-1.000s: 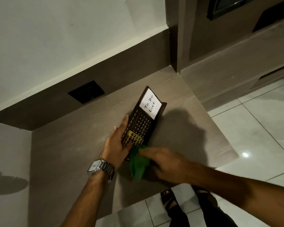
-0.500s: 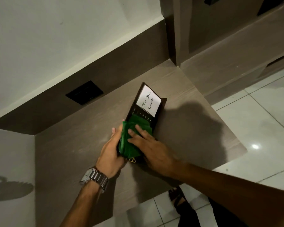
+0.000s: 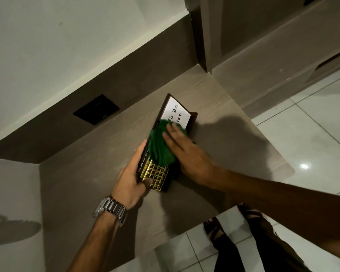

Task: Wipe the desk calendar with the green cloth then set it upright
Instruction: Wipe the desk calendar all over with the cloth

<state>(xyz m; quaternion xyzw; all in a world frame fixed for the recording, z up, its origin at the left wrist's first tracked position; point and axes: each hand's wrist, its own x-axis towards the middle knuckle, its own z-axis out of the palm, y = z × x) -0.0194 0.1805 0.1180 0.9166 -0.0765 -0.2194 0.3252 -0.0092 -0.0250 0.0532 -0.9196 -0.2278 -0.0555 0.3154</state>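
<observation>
A dark brown desk calendar (image 3: pixel 157 174) lies flat on the wooden counter (image 3: pixel 90 169), with a gold date grid at its near end and a white "To Do List" card (image 3: pixel 176 109) at its far end. My left hand (image 3: pixel 131 178) grips the calendar's near left edge, thumb on the gold grid. The green cloth (image 3: pixel 159 146) covers the calendar's middle and the card's lower edge. My right hand (image 3: pixel 186 154) presses flat on the cloth, fingers spread toward the card.
A black wall socket plate (image 3: pixel 96 109) sits in the brown backsplash behind the counter. The counter's front edge runs close on the right, with white floor tiles (image 3: pixel 310 138) and my feet below. A wooden cabinet (image 3: pixel 263 46) stands at the back right.
My right hand has slid the green cloth from the near end up the calendar toward the card, uncovering the gold grid. My left hand keeps hold of the calendar's left edge.
</observation>
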